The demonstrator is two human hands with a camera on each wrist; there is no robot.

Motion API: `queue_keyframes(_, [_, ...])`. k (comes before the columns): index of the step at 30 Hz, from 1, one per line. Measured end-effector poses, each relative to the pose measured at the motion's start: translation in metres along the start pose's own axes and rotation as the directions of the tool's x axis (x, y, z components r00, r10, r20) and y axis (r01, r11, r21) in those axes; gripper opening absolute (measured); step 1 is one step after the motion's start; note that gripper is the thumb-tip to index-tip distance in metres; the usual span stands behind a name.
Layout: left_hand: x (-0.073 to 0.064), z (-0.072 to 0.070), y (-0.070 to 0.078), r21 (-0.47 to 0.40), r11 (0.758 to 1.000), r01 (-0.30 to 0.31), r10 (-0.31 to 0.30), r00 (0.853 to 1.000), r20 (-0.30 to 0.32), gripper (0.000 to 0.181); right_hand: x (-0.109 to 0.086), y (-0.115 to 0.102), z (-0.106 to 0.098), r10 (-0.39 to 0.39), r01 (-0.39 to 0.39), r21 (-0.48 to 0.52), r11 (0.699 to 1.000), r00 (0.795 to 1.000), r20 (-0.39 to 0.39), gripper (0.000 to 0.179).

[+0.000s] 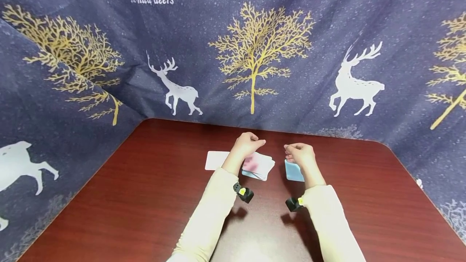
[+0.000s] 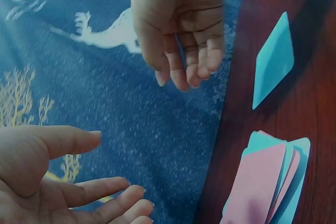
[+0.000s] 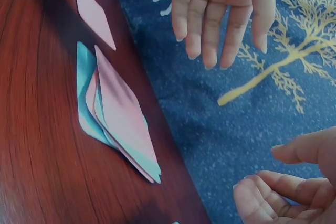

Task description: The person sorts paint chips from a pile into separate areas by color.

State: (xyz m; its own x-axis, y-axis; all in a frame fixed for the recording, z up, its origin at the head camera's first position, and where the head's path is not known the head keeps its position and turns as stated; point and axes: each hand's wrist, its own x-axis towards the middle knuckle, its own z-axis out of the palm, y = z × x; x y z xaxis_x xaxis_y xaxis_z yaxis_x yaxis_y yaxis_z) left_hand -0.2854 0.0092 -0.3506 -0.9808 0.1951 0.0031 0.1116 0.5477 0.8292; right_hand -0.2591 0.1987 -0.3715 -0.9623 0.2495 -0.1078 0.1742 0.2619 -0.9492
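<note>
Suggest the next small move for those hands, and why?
Probably the left hand should pinch the pink top card of the pile and slide it toward the lone pink card. The colors match, a lone blue card lies on the pile's other side, and the left hand looks empty and near the pile.
</note>
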Motion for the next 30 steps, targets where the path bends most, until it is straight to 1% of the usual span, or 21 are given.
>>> queue_keyframes(4, [0.002,-0.004,-0.008,-0.031,0.999,0.037,-0.038,0.999,-0.018,0.039,0.0,-0.001,0.011,-0.005,0.005,0.018,1.0,1.0,0.001,0.034])
queue_keyframes(7, [0.004,-0.004,-0.014,-0.032,0.998,0.054,-0.055,0.998,-0.034,0.04,0.001,0.0,0.019,-0.009,0.009,0.029,1.0,1.0,0.001,0.033])
queue_keyframes(11, [0.005,-0.002,-0.022,-0.02,0.997,0.076,-0.077,0.996,-0.051,0.041,0.002,0.006,0.028,0.001,-0.001,0.041,0.999,1.0,0.004,0.031])
queue_keyframes(13, [0.004,0.0,-0.025,-0.029,0.996,0.087,-0.089,0.995,-0.049,0.042,0.001,0.01,0.032,0.002,-0.003,0.043,0.999,1.0,0.005,0.031])
queue_keyframes(15, [0.003,0.002,-0.028,-0.036,0.996,0.086,-0.087,0.995,-0.038,0.042,0.001,0.012,0.036,0.002,-0.003,0.033,0.999,1.0,0.013,0.03])
queue_keyframes(16, [0.003,0.005,-0.029,-0.047,0.995,0.084,-0.085,0.996,-0.026,0.043,0.0,0.014,0.037,-0.016,0.015,0.038,0.999,1.0,0.013,0.029])
queue_keyframes(19, [0.004,0.009,-0.032,-0.076,0.994,0.075,-0.075,0.997,0.003,0.043,-0.002,0.017,0.039,-0.034,0.034,0.007,0.999,0.999,0.025,0.029])
queue_keyframes(21, [0.005,0.011,-0.033,-0.082,0.994,0.075,-0.074,0.997,0.008,0.044,-0.002,0.016,0.041,-0.023,0.023,-0.01,1.0,0.999,0.033,0.029])
queue_keyframes(22, [0.005,0.011,-0.033,-0.077,0.994,0.076,-0.075,0.997,0.006,0.044,-0.002,0.016,0.041,-0.02,0.021,-0.016,1.0,0.999,0.039,0.03])
queue_keyframes(23, [0.006,0.011,-0.035,-0.069,0.995,0.076,-0.076,0.997,0.001,0.044,-0.001,0.017,0.041,0.003,-0.002,-0.028,1.0,0.999,0.043,0.03])
queue_keyframes(26, [0.006,0.011,-0.039,-0.042,0.995,0.089,-0.09,0.996,-0.017,0.044,0.0,0.019,0.043,0.034,-0.032,-0.033,0.999,0.997,0.062,0.032])
queue_keyframes(30, [0.007,0.012,-0.045,-0.013,0.994,0.109,-0.109,0.994,-0.023,0.043,0.001,0.023,0.043,0.044,-0.042,-0.028,0.999,0.996,0.083,0.035])
